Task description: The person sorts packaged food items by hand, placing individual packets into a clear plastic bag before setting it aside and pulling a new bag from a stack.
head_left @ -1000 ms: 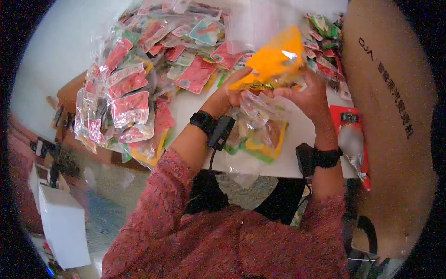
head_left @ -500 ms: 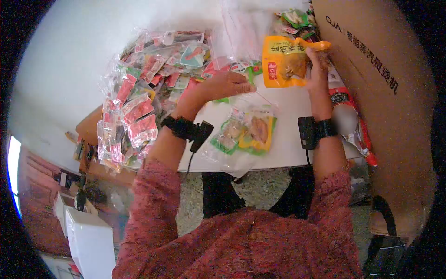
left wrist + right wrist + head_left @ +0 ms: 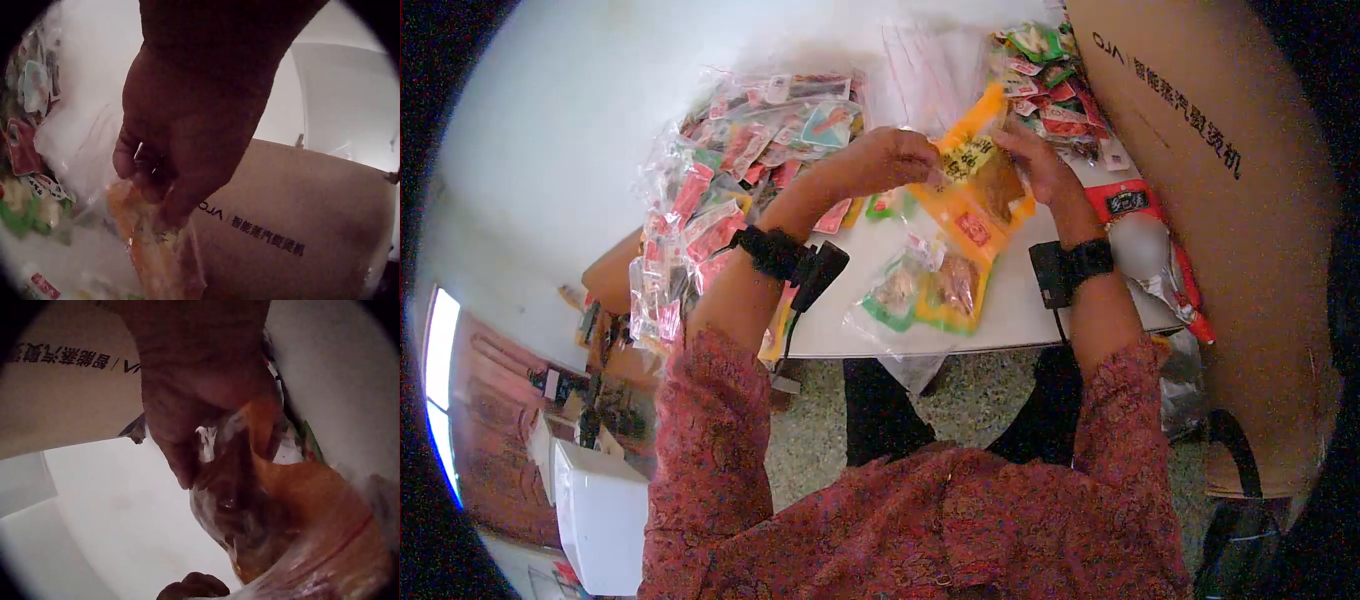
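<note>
An orange food pouch (image 3: pixel 973 215) with a see-through window is held between both hands above the white table. My left hand (image 3: pixel 892 160) pinches its upper left edge, and in the left wrist view the fingers of the left hand (image 3: pixel 181 119) curl round the orange pouch (image 3: pixel 147 244). At the pouch's upper right edge, my right hand (image 3: pixel 1040 165) grips it; the right wrist view shows the right hand (image 3: pixel 206 394) with thumb and fingers on either side of the pouch (image 3: pixel 306 494). Below lies a clear bag (image 3: pixel 915 285) with green and yellow packets inside.
A large heap of red packets in clear bags (image 3: pixel 710 215) covers the table's left side. Clear empty bags (image 3: pixel 920 80) lie at the back, beside more packets (image 3: pixel 1060 105). A red pouch (image 3: pixel 1135 205) rests at the right edge, next to a tall cardboard box (image 3: pixel 1230 250).
The orange pouch has moved left and down from the right side and is now tilted. My left hand has come to it and taken hold; my right hand has moved left with it.
</note>
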`<state>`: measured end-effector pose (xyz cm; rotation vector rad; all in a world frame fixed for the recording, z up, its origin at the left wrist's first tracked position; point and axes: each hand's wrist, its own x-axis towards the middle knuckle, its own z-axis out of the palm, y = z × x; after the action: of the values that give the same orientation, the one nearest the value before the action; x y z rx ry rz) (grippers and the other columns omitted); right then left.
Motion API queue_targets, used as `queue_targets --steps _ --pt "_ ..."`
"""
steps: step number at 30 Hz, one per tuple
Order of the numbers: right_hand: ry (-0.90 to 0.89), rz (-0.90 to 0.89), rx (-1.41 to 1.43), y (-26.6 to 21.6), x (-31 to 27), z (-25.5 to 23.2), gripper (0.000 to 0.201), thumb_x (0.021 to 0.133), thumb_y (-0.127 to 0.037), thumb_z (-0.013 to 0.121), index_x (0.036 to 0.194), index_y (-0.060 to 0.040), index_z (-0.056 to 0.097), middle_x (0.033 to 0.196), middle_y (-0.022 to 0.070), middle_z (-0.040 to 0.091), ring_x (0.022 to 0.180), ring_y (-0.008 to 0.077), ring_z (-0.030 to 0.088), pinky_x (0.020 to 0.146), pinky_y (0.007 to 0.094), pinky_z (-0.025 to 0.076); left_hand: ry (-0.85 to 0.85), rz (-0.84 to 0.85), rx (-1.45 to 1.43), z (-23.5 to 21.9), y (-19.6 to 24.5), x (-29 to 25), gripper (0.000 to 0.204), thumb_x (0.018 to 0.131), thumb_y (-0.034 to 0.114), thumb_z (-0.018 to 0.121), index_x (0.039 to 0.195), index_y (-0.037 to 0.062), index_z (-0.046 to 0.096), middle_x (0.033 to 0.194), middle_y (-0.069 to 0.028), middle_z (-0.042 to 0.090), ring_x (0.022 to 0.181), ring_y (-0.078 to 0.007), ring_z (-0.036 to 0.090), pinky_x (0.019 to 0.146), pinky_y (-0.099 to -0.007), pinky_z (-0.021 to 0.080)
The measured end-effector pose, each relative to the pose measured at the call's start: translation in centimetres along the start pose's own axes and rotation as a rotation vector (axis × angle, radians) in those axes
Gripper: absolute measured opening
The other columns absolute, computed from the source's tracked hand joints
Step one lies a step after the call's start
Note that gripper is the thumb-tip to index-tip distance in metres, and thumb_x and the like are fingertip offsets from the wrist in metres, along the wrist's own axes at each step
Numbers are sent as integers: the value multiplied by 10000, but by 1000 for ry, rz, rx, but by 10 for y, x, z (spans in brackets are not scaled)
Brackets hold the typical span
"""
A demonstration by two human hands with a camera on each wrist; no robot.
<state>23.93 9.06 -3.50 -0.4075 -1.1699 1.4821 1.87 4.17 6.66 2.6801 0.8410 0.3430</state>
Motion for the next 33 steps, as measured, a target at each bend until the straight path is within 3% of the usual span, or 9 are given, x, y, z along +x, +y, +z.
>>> queue_targets --steps 2,6,8,12,14,19,23,30,33 --pt "-315 115 7 14 10 -16 302 770 -248 548 998 -53 518 932 39 556 875 143 525 814 268 404 -34 128 242 -1 -4 1 131 761 173 533 798 56 582 796 -107 576 751 -273 545 680 -357 434" --pt "-329 140 -29 7 -2 -1 308 781 -262 531 998 -43 520 934 41 558 863 143 526 809 271 409 -158 245 466 3 -14 5 144 766 188 510 793 59 569 809 -111 572 757 -293 540 683 -367 432" --pt "-427 280 -11 4 -4 3 385 794 -271 534 1089 -36 456 1011 47 534 902 130 523 823 281 413 22 138 370 8 -9 6 156 771 195 498 809 58 564 826 -109 574 781 -295 542 694 -374 431" --pt "-418 285 132 23 5 6 298 786 -255 532 989 -36 521 933 44 561 859 144 530 795 280 420 232 188 398 21 24 8 145 769 172 481 813 68 571 803 -117 576 759 -305 550 677 -387 437" --pt "-371 246 57 28 6 6 266 788 -237 535 969 -42 521 902 42 565 822 146 539 759 286 439 49 -12 366 26 38 7 147 763 143 457 829 79 572 770 -129 574 713 -312 556 655 -397 443" --pt "-298 294 171 31 1 16 247 780 -222 545 946 -42 524 896 52 567 795 152 547 742 289 448 -123 123 396 31 34 1 148 746 127 456 843 83 558 726 -138 566 674 -305 559 631 -397 448" --pt "-382 490 137 58 20 -4 276 783 -228 543 980 -36 520 957 68 565 857 161 549 795 298 438 119 183 447 29 18 13 120 753 141 465 815 73 543 718 -138 561 677 -297 562 617 -383 454" --pt "-498 469 -151 -7 -28 53 245 819 -221 507 998 -53 511 933 28 541 883 136 512 787 286 427 333 -14 140 18 22 18 118 801 157 458 825 51 504 685 -149 529 657 -345 523 602 -361 446" --pt "-832 134 -549 -5 -25 39 260 811 -245 523 976 -45 511 896 10 537 857 122 505 758 278 428 291 51 121 21 18 20 188 831 231 470 884 59 524 745 -102 577 645 -206 544 657 -312 444"
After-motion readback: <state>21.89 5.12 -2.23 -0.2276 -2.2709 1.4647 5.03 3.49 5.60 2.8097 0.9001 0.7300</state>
